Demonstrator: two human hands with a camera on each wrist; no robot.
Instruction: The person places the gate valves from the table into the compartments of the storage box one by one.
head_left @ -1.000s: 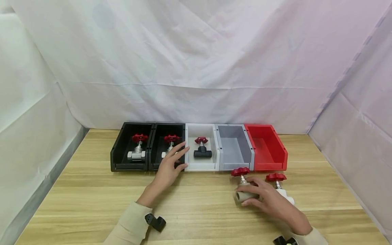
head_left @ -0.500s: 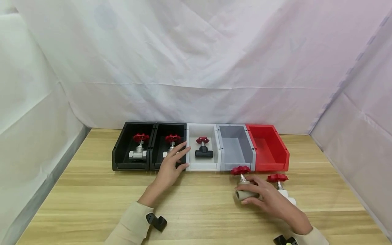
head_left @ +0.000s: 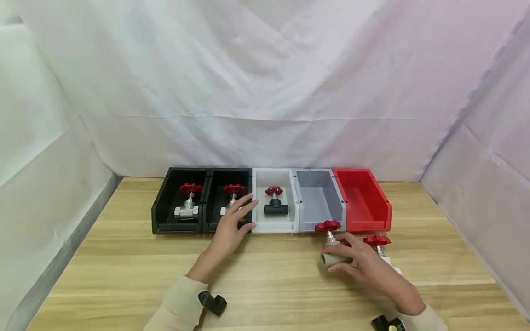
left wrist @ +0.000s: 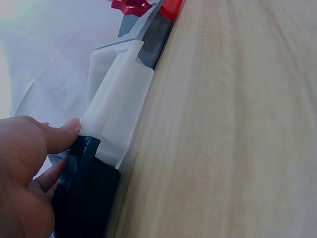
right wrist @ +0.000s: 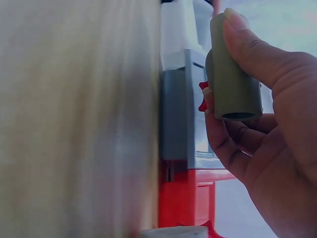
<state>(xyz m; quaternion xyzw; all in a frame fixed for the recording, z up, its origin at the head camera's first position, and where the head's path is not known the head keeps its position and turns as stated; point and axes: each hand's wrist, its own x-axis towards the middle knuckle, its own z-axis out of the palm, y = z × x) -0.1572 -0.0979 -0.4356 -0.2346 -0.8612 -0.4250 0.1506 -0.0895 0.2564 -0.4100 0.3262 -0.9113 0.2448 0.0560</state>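
Observation:
My right hand grips the beige tee-shaped body of a valve, its red handwheel standing upward, in front of the grey bin. In the right wrist view, thumb and fingers close round the tube-like valve body, held off the table. My left hand lies across the front of the second black bin, fingers fairly straight and spread. The left wrist view has its thumb touching the corner where the black and white bins meet. Just behind my right hand stands a white valve with a red handwheel, partly hidden.
Along the back a bin row includes a first black bin, a white bin, a grey bin and a red bin. Metal valves sit in the black bins, a black valve in the white one. White cloth surrounds the table.
My right hand has moved slightly forward and up with the beige valve, so its handwheel now overlaps the grey bin's front. My left hand stays at the bins.

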